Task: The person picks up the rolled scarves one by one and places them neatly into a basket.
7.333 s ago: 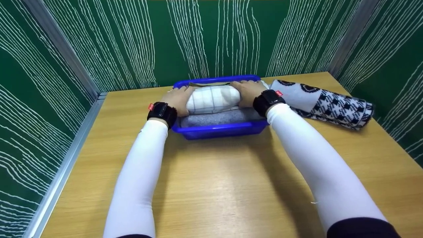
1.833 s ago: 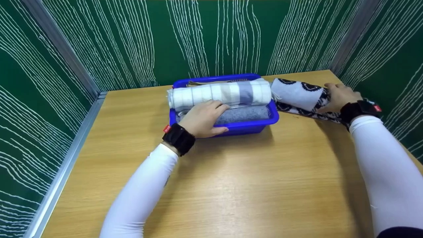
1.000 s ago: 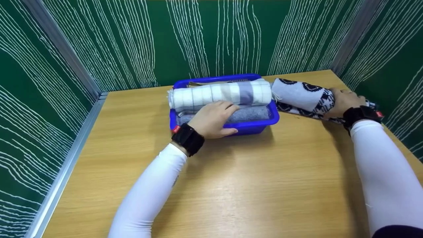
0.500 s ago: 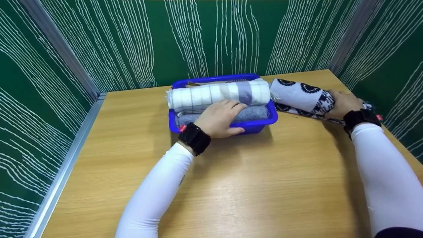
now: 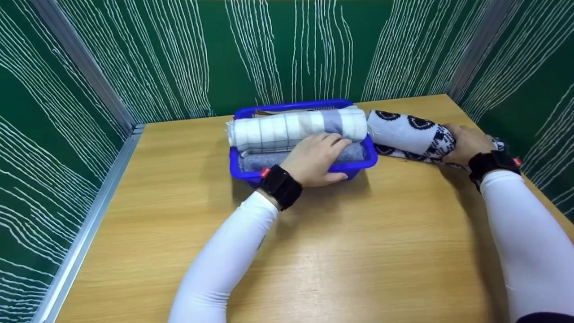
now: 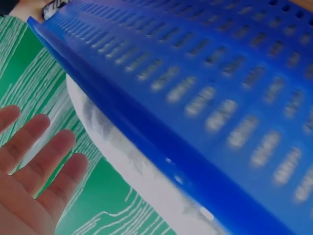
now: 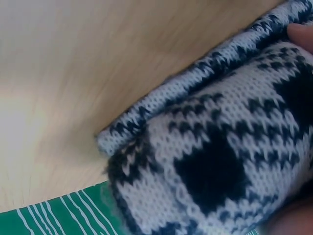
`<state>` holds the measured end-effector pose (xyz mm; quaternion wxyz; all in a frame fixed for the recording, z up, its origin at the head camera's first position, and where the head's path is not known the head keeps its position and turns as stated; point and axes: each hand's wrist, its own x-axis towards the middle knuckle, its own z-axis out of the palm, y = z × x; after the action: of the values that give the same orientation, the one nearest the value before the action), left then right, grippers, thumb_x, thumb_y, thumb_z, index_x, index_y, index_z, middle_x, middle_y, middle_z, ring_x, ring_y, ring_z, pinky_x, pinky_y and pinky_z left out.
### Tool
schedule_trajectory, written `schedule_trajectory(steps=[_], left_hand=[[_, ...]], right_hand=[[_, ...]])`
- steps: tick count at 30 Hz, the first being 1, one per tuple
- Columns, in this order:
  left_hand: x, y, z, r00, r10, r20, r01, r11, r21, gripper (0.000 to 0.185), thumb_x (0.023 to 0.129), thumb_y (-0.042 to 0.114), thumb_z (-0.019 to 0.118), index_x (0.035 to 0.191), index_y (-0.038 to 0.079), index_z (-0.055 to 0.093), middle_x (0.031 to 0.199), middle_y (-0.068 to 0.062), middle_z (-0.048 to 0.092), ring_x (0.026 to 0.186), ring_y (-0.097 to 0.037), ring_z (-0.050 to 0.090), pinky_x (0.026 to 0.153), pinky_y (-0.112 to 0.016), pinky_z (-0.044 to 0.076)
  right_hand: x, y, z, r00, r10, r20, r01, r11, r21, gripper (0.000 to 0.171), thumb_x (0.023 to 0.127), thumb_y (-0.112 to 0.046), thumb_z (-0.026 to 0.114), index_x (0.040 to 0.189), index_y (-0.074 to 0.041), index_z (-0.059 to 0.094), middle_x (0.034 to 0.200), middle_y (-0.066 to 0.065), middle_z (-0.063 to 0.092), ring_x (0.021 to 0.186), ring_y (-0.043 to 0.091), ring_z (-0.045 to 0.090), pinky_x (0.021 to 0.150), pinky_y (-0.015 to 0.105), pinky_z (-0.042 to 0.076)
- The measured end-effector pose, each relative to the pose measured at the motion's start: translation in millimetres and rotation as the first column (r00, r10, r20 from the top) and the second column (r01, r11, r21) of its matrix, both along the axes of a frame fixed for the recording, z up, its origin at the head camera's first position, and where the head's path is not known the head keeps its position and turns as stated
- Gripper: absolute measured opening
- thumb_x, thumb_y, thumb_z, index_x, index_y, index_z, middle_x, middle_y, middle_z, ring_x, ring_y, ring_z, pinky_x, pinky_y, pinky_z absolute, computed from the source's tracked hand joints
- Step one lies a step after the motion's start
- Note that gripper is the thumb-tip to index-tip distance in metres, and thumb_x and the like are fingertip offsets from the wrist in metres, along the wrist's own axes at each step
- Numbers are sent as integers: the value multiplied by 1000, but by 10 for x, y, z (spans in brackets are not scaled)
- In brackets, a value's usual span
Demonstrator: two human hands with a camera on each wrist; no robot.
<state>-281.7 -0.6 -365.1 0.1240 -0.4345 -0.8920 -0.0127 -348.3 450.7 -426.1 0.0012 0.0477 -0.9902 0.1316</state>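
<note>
My left hand [image 5: 318, 159] hovers at the front rim of a blue plastic basket [image 5: 244, 175], fingers loosely extended; whether it touches is unclear. In the left wrist view the fingers [image 6: 54, 152] are spread, apart from the basket's slotted wall [image 6: 146, 98]. A rolled white checked cloth [image 5: 278, 132] lies along the basket top, above a folded grey fabric [image 5: 264, 162]. To the right, my right hand [image 5: 468, 143] grips a rolled black-and-white knit scarf [image 5: 401, 132] near its right end. The right wrist view shows thumb and finger on opposite sides of the knit scarf [image 7: 220, 142].
The basket and knit scarf stand on a wooden table [image 5: 314, 251] near its back edge. Behind rises a green wall [image 5: 224, 54] with white wavy lines. Metal posts [image 5: 475, 49] mark the corners, and similar green panels close both sides.
Earlier both hands held the white checked roll. My right hand has since taken hold of the knit scarf, whose left end has shifted slightly. My left hand has drifted right along the basket's front.
</note>
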Motion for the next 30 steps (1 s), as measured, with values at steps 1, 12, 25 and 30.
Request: schedule_trajectory(steps=[1, 12, 25, 30], left_hand=[[3, 20, 0, 1000, 4, -2, -4, 1000, -2, 80, 99, 57, 73, 160, 10, 50, 153, -9, 61, 141, -29, 59, 127, -44, 42], [44, 228, -4, 999, 27, -21, -28, 999, -28, 79, 100, 60, 70, 159, 12, 50, 152, -6, 60, 140, -28, 59, 116, -43, 51], [40, 501, -50, 999, 38, 10, -37, 998, -47, 79, 98, 59, 73, 159, 14, 49, 154, -7, 58, 144, -26, 57, 123, -41, 47], [43, 590, -50, 999, 35, -7, -35, 997, -62, 82, 98, 61, 73, 161, 15, 48, 153, -6, 59, 142, -26, 58, 124, -40, 46]], right_hand=[[7, -3, -2, 1000, 2, 3, -2, 1000, 0, 97, 78, -9, 85, 161, 3, 35, 151, 47, 43, 134, 69, 42, 110, 88, 28], [59, -10, -33, 1000, 20, 10, -20, 1000, 17, 96, 80, -10, 86, 161, 0, 35, 151, 47, 43, 134, 71, 42, 112, 88, 25], [147, -15, -58, 998, 58, -1, -58, 998, 12, 97, 77, -8, 86, 161, -2, 38, 153, 43, 44, 137, 68, 41, 114, 86, 28], [180, -32, -57, 997, 81, 1, -81, 997, 15, 97, 78, -11, 88, 161, -2, 38, 153, 44, 45, 137, 69, 40, 115, 86, 26]])
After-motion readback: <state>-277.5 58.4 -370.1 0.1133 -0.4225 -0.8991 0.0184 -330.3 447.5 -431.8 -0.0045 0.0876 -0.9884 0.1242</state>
